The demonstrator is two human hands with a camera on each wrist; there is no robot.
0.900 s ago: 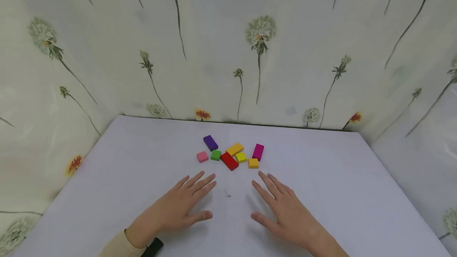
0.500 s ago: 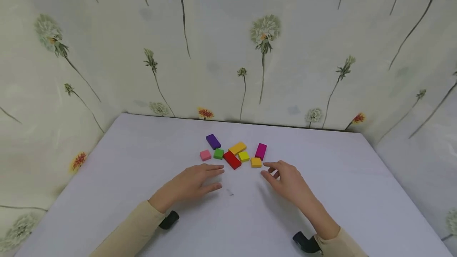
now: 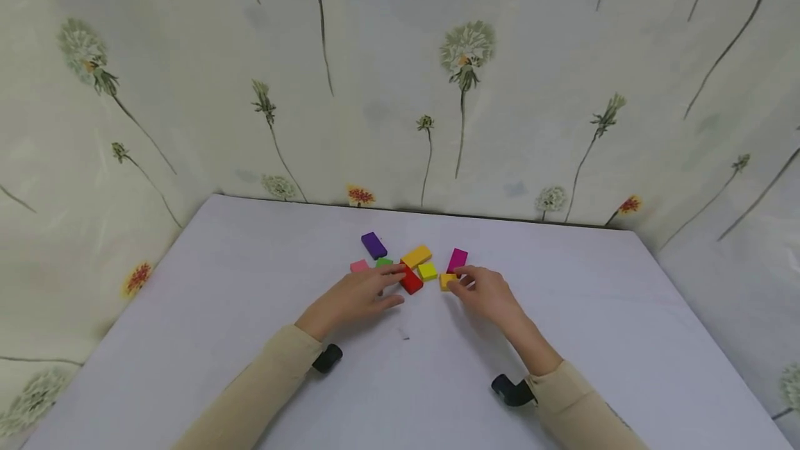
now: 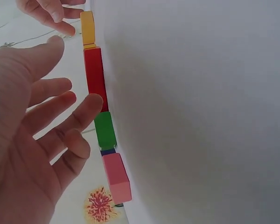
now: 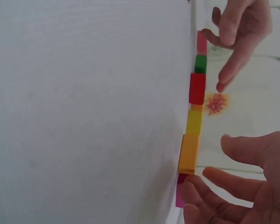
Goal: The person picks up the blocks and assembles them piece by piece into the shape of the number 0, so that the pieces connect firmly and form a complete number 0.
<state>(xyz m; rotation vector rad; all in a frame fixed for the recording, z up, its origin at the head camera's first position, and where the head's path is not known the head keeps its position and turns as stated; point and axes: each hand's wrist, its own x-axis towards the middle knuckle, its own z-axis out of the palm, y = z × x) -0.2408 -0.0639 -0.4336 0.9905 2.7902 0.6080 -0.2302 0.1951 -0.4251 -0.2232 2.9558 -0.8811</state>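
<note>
In the head view my left hand [image 3: 353, 297] reaches over the red block [image 3: 412, 283], its fingers loosely spread. It partly covers the green block [image 3: 384, 262] and the pink block [image 3: 359, 266]. The left wrist view shows its thumb and fingers apart, with nothing between them. My right hand [image 3: 492, 296] is at the small orange block [image 3: 446, 282], fingertips overlapping its right side. Thumb and fingers stand apart beside that orange block [image 5: 189, 153] in the right wrist view. Just behind lies the magenta block [image 3: 457, 259]. A yellow block [image 3: 428, 271] sits between the hands.
Farther back on the white table [image 3: 262, 248] lie a longer orange block [image 3: 416, 256] and a purple block [image 3: 373, 246]. Behind the table's far edge hangs a flower-printed cloth [image 3: 369, 75]. Black wrist cameras are worn under both sleeves.
Both hands have moved forward from the near table to the blocks. The left now covers part of the green and pink ones; the right has reached the small orange one. The blocks look unmoved.
</note>
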